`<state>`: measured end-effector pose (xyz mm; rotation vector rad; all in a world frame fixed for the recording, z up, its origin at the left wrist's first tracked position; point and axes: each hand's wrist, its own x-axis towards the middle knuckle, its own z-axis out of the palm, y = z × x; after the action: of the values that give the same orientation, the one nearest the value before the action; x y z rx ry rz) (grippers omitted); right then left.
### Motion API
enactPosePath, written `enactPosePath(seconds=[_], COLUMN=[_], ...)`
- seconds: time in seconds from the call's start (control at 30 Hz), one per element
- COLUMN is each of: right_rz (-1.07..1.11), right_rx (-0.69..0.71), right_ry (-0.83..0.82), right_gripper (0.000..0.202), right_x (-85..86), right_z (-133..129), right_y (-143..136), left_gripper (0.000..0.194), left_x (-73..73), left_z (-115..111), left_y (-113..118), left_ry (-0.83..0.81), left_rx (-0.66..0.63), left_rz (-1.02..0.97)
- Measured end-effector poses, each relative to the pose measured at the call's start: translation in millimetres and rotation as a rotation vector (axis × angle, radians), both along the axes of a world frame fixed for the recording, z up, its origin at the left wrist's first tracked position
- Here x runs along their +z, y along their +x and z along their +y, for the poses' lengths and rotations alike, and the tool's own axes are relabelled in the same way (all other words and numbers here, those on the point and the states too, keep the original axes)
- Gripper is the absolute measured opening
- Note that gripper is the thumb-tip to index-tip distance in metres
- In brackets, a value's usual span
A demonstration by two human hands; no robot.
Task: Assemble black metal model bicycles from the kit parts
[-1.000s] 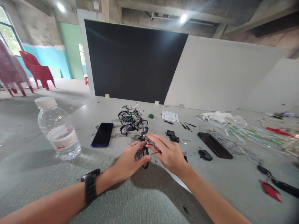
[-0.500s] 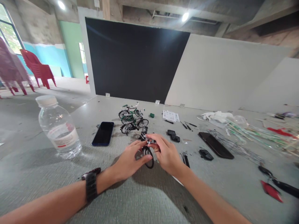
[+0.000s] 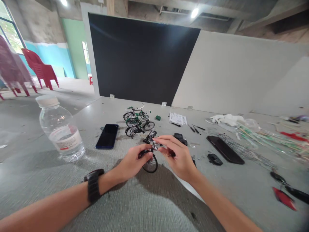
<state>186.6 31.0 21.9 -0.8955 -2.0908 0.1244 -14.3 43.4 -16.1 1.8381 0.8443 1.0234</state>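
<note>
A small black model bicycle (image 3: 150, 163) is between my two hands, its wheel showing below my fingers. My left hand (image 3: 135, 161), with a black watch on its wrist, pinches the bicycle beside the wheel. My right hand (image 3: 177, 154) has its fingertips closed on a silvery part at the top of the bicycle; whether that part is attached is too small to tell. Just beyond stand several finished-looking model bicycles (image 3: 136, 124), black and green, close together. A small green block (image 3: 158, 118) lies to their right.
A water bottle (image 3: 61, 132) and a dark phone (image 3: 107, 136) are on the left. Right of my hands lie black cases (image 3: 214, 159), another phone (image 3: 225, 149), thin tools (image 3: 191, 128), paper sheets (image 3: 178, 118) and wire pieces. A black-and-white panel rises behind.
The bicycle has turned, its wheel now showing more broadly and further left. My left hand has shifted slightly left; my right hand has spread a little and moved right.
</note>
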Motion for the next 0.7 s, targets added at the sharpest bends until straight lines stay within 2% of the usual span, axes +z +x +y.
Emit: enactPosePath(seconds=[0.37,0.7], right_rz=[0.074,0.143], right_rx=[-0.120,-0.119], right_ry=[-0.049,-0.168], right_gripper=[0.021,0.015], right_x=[-3.4,-4.3], right_z=[3.3,6.6], right_y=[-1.3,1.5], left_gripper=[0.040,0.033], left_x=[-1.2,3.0], left_z=[4.0,4.0], left_y=[-3.1,-4.3], left_ry=[-0.061,-0.090], left_rx=[-0.089,-0.099], left_rz=[-0.037,-0.025])
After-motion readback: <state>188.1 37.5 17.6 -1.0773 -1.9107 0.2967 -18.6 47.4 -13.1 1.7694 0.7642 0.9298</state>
